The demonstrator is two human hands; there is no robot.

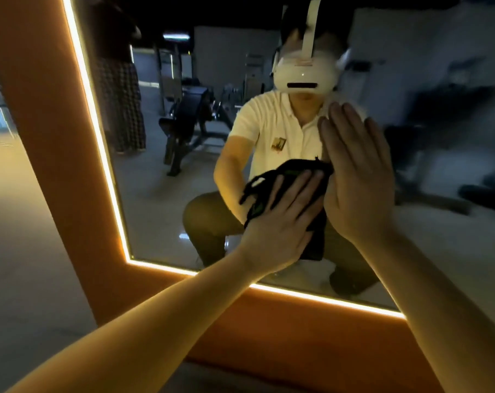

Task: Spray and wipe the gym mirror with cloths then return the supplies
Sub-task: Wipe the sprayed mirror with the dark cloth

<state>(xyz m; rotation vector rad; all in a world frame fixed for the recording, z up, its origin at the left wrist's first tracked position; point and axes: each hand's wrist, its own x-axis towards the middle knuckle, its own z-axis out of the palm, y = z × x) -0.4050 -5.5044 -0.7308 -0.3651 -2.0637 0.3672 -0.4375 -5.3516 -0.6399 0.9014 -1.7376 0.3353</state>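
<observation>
First, floor (pixel 27 222): pale and smooth, at the far left, running up to the frame
Frame (pixel 56 137): orange surround, a broad band down the left side and along the bottom of the glass
Light strip (pixel 98 137): lit, warm white, set on the frame's inner edge, bordering the glass on the left and below
Mirror (pixel 161 211): upright inside the frame; the task's surface, directly ahead of both hands
Bench (pixel 189 114): dark gym equipment, seen only as a reflection in the left half of the glass
Left hand (pixel 277 234): palm towards the glass, fingers straight and slightly spread, pressing flat on the cloth; no curl round it
Black cloth (pixel 317 239): crumpled, held against the mirror under the left hand, low and near the centre; its edges stick out above the fingertips and below the palm
Reflected person (pixel 269 129): crouching, white short-sleeved shirt, white headset, facing the hands
Right hand (pixel 357 182): just beside the left hand and higher, fingers straight and together, flat towards the glass; nothing visibly gripped
Pale edge (pixel 354 109): fuzzy white patch at the right fingertips; cannot tell whether it is a second cloth
Hazy patch (pixel 439 109): smeared, cloudy area over the right part of the glass
</observation>
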